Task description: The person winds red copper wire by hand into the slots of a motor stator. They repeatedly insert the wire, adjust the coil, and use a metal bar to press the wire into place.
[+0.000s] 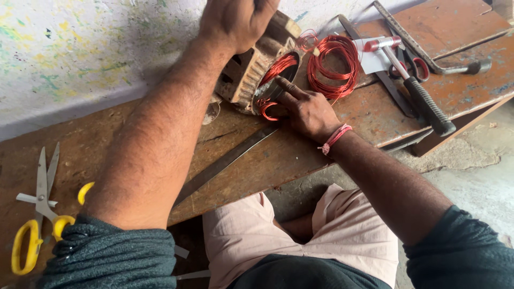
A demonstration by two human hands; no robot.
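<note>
A rusty round motor stator (pixel 250 75) lies tilted on the worn wooden bench (pixel 278 160), with red copper wire (pixel 278 67) threaded in its bore. My left hand (pixel 235 18) grips the stator from above at its far side. My right hand (pixel 305 109) rests at the stator's open face, forefinger pressing into the red wire loops. A loose coil of red copper wire (pixel 333 65) lies just right of the stator.
A hammer with a black grip (pixel 415 88) and red-handled scissors (pixel 415 67) lie at the right. A metal bar (pixel 423 45) crosses the back right. Yellow-handled scissors (pixel 37 214) sit at the left. A long flat metal strip (pixel 230 160) lies mid-bench. The wall (pixel 80 48) is behind.
</note>
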